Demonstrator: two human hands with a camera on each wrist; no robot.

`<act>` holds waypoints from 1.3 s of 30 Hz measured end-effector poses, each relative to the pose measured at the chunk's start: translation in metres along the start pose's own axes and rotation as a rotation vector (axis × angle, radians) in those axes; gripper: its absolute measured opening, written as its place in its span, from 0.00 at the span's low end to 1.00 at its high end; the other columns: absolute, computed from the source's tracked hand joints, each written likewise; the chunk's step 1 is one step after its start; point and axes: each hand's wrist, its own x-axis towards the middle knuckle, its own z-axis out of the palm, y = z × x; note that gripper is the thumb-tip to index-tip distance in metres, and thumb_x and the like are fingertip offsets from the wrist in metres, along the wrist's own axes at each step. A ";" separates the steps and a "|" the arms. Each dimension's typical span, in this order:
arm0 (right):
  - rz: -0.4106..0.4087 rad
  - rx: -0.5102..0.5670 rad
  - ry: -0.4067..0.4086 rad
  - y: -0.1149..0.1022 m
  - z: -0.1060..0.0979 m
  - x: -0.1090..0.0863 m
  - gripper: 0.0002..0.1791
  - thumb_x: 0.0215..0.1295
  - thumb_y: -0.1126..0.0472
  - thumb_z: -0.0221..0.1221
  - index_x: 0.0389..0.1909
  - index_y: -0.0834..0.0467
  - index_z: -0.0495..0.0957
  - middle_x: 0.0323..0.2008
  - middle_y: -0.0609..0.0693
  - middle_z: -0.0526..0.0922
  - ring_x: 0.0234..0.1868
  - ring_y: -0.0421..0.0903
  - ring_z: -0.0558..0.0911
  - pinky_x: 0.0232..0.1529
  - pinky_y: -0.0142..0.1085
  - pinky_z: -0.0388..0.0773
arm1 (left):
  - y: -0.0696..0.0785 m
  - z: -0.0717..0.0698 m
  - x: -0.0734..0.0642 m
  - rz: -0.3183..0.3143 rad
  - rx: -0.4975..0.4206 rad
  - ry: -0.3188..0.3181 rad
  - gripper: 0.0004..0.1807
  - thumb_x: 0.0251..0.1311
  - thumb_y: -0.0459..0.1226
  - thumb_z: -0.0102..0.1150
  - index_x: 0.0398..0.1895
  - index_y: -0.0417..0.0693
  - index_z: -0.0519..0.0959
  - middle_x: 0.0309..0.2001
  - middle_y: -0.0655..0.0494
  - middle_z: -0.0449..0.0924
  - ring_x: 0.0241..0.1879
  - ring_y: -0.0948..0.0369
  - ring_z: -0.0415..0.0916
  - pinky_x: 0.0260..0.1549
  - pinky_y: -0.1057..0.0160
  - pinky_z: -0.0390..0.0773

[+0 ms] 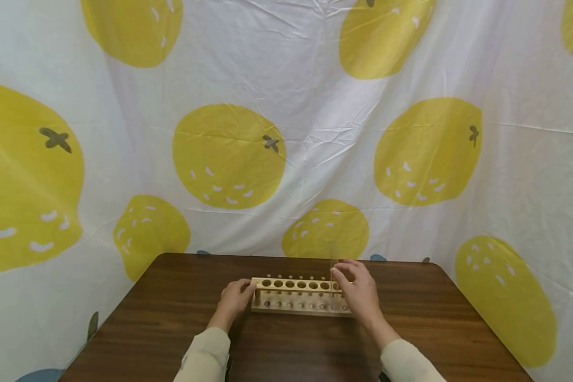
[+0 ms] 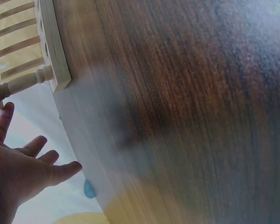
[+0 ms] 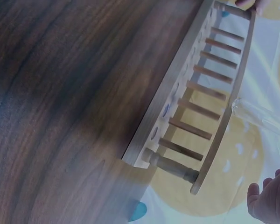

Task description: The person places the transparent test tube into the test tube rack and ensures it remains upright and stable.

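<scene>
A pale wooden test tube rack [image 1: 301, 312] stands on the table, its upper board pierced by a row of round holes. My left hand [image 1: 236, 298] grips the rack's left end at the upper board, other fingers spread in the left wrist view. Between thumb and fingertips, my right hand [image 1: 360, 289] pinches a clear glass test tube [image 1: 334, 259] upright over the rack's right part. In the right wrist view the test tube's [image 3: 261, 115] rounded end is right at the upper board. That view shows part of the right hand [image 3: 273, 198], its grip out of frame.
The dark brown wooden table [image 1: 286, 350] extends around the rack, its far edge close to a white curtain [image 1: 315, 175] printed with yellow fruit. Several short wooden pegs [image 3: 191, 128] rise from the rack's base behind the holes.
</scene>
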 end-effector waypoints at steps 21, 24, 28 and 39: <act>0.117 0.031 0.134 0.019 -0.022 0.028 0.21 0.71 0.49 0.60 0.52 0.63 0.82 0.62 0.59 0.75 0.65 0.57 0.71 0.63 0.50 0.66 | -0.001 0.000 0.002 0.005 0.005 -0.003 0.23 0.75 0.46 0.49 0.62 0.38 0.75 0.65 0.33 0.68 0.65 0.32 0.59 0.58 0.32 0.63; 0.122 0.022 0.150 0.020 -0.023 0.030 0.21 0.71 0.49 0.60 0.52 0.62 0.82 0.63 0.60 0.74 0.64 0.57 0.71 0.62 0.50 0.66 | -0.002 0.000 0.002 0.012 0.003 -0.008 0.24 0.75 0.46 0.49 0.62 0.38 0.75 0.65 0.33 0.69 0.65 0.32 0.59 0.58 0.32 0.64; 0.132 0.013 0.153 0.023 -0.023 0.030 0.23 0.71 0.46 0.59 0.53 0.61 0.82 0.64 0.59 0.73 0.63 0.57 0.72 0.60 0.51 0.68 | -0.002 0.000 0.002 0.022 -0.006 -0.018 0.24 0.76 0.46 0.49 0.62 0.37 0.75 0.64 0.34 0.70 0.65 0.32 0.60 0.58 0.33 0.65; 0.108 -0.009 0.180 0.032 -0.018 0.032 0.21 0.70 0.50 0.61 0.51 0.63 0.83 0.61 0.62 0.76 0.64 0.58 0.72 0.63 0.51 0.65 | -0.001 -0.002 0.001 0.023 -0.011 -0.024 0.24 0.76 0.46 0.49 0.62 0.37 0.75 0.64 0.35 0.70 0.65 0.32 0.60 0.58 0.34 0.66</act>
